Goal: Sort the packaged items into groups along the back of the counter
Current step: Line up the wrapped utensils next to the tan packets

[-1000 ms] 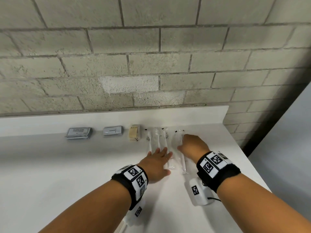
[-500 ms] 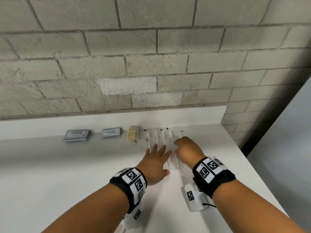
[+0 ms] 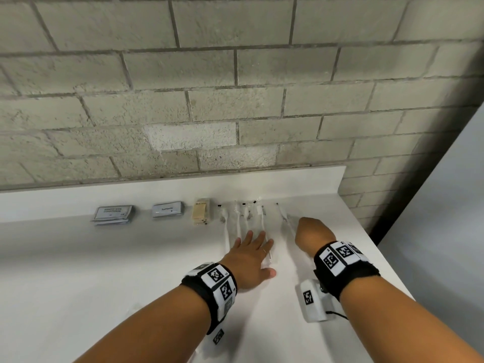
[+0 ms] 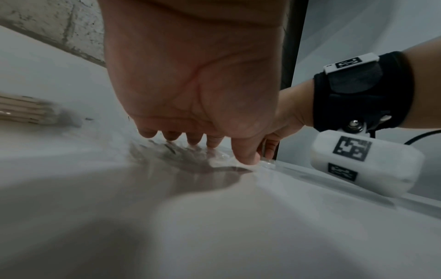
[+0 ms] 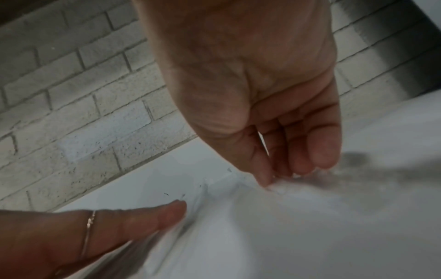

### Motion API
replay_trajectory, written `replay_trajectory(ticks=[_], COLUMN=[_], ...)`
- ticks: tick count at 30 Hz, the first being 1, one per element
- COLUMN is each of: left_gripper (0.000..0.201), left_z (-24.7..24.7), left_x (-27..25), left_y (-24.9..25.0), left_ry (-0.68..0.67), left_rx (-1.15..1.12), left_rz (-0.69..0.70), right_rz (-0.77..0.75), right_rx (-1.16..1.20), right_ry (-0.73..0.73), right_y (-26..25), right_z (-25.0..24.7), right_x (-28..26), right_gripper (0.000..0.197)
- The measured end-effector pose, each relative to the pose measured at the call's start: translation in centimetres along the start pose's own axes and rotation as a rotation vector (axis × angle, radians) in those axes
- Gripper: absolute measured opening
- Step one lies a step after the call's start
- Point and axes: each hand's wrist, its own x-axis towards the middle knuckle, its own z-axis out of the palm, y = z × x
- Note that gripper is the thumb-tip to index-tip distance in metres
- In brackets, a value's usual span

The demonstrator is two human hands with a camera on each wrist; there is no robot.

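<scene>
Several clear-wrapped toothbrushes (image 3: 239,218) lie side by side at the back of the white counter (image 3: 78,271). My left hand (image 3: 251,244) lies flat on their near ends, and its straight fingers (image 4: 193,139) press the crinkled wrappers down. One more wrapped toothbrush (image 3: 284,217) lies just right of the row with a small gap. My right hand (image 3: 311,231) is curled over its near end. In the right wrist view the thumb and fingers (image 5: 279,177) pinch its clear wrapper.
Left of the toothbrushes stand a tan soap bar (image 3: 201,212), a grey toothpaste sachet (image 3: 167,209) and a stack of shampoo sachets (image 3: 113,214). A low backsplash and a block wall (image 3: 235,100) run behind. The counter's right edge (image 3: 392,263) drops off near my right wrist.
My right hand has slid to the right with one wrapped toothbrush, opening a gap from the row. My left hand has stayed flat on the others.
</scene>
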Motion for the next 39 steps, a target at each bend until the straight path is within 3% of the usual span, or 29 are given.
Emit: replay_trajectory(ticks=[4, 8, 11, 15, 21, 27, 31, 39], left_gripper=[0.077, 0.077, 0.077, 0.082, 0.086, 0.081, 0.078, 0.077], left_z=[0.1, -0.2, -0.8, -1.1, 0.1, -0.1, -0.3, -1.0], left_x=[0.0, -0.1, -0.4, -0.8, -0.7, 0.0, 0.5, 0.8], left_y=[-0.1, -0.2, -0.9, -2.9, -3.8, -3.7, -3.5, -3.5], left_ry=[0.007, 0.053, 0.119, 0.05, -0.043, -0.043, -0.056, -0.062], left_rx=[-0.012, -0.025, -0.042, -0.072, -0.072, -0.07, -0.07, -0.042], left_rz=[0.006, -0.008, -0.102, -0.207, -0.155, -0.143, -0.146, -0.14], right_rz=[-0.079, -0.19, -0.238, -0.328, -0.382, -0.435, -0.457, -0.466], right_rx=[0.03, 0.092, 0.093, -0.058, -0.152, 0.116, -0.026, -0.062], right_ry=[-0.008, 0.03, 0.104, -0.081, -0.104, -0.147, -0.159, -0.162], right_y=[-1.2, -2.2, -2.0, -2.0, -1.7, -1.5, -2.2, -2.8], right_z=[0.3, 0.2, 0.2, 1.1, 1.6, 1.7, 2.0, 2.0], right_x=[0.7, 0.7, 0.9, 0.6, 0.3, -0.2, 0.3, 1.1], right_gripper=[0.026, 0.034, 0.043, 0.064, 0.059, 0.066, 0.072, 0.07])
